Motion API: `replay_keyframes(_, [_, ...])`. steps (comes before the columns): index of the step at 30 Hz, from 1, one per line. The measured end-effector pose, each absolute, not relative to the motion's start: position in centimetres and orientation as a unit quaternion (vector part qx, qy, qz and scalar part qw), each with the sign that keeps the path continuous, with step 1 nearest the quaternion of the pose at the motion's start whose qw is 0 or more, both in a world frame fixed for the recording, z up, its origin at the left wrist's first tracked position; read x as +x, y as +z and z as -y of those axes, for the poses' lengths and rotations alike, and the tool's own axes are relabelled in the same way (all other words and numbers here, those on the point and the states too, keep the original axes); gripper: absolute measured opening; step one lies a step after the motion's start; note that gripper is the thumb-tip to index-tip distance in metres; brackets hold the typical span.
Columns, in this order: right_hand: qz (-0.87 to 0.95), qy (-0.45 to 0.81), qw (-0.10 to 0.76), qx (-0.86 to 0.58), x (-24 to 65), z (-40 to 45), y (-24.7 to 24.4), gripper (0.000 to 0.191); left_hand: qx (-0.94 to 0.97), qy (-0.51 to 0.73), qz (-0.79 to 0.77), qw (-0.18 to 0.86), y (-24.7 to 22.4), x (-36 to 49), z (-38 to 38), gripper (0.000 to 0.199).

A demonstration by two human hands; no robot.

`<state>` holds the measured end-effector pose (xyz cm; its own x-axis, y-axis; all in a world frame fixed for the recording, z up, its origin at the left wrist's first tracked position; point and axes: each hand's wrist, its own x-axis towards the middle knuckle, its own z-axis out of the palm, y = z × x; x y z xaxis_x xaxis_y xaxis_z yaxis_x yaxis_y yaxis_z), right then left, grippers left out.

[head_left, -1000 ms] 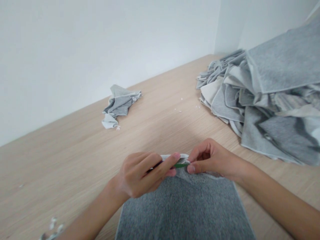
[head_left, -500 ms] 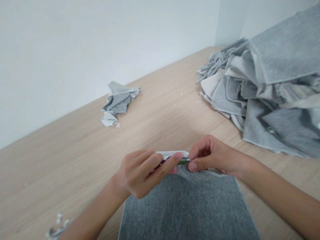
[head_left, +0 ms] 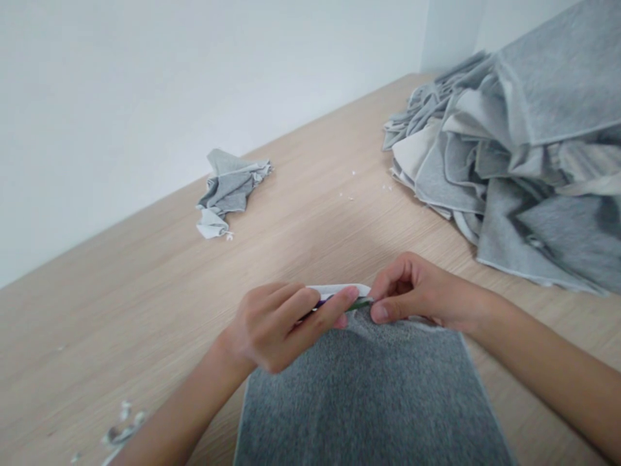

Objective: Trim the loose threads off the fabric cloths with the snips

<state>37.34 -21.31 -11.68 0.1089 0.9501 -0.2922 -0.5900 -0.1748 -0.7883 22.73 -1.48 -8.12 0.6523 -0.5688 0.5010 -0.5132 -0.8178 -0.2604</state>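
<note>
A grey cloth (head_left: pixel 373 395) with a pale edge lies flat at the bottom centre, its far edge raised between my hands. My left hand (head_left: pixel 286 323) is closed round a slim dark and green tool (head_left: pixel 359 303), whose tip points right along the cloth's far edge. Thumb and index finger of my right hand (head_left: pixel 412 291) pinch that edge right at the tool's tip. The tool's exact kind is hidden by my fingers.
A large heap of grey and beige cloths (head_left: pixel 509 155) covers the right back of the wooden table (head_left: pixel 145 278). A small crumpled cloth (head_left: pixel 230 188) lies near the white wall (head_left: pixel 169 84). White scraps (head_left: pixel 123 427) sit at the lower left, with lint bits farther back.
The whole view has shifted a little, so the table and cloths appear slightly higher. Both hands keep nearly the same grip at the cloth's edge.
</note>
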Motion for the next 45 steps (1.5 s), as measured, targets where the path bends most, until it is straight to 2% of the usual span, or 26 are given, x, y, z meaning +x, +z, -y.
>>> replay_keyframes(16, [0.249, 0.603, 0.616, -0.442, 37.5, 21.4, -11.8, 0.020, -0.917, -0.286, -0.276, 0.029, -8.9, 23.0, 1.3, 0.028])
replay_keyframes(31, [0.279, 0.563, 0.595, -0.501, 37.4, 21.3, -11.6, 0.021, -0.935, -0.209, -0.222, -0.179, -9.5, 22.6, 1.9, 0.030])
replay_keyframes(45, [0.246, 0.565, 0.588, -0.524, 37.6, 20.9, -12.6, 0.025, -0.928, -0.169, -0.148, -0.299, -9.2, 22.3, 1.3, 0.029])
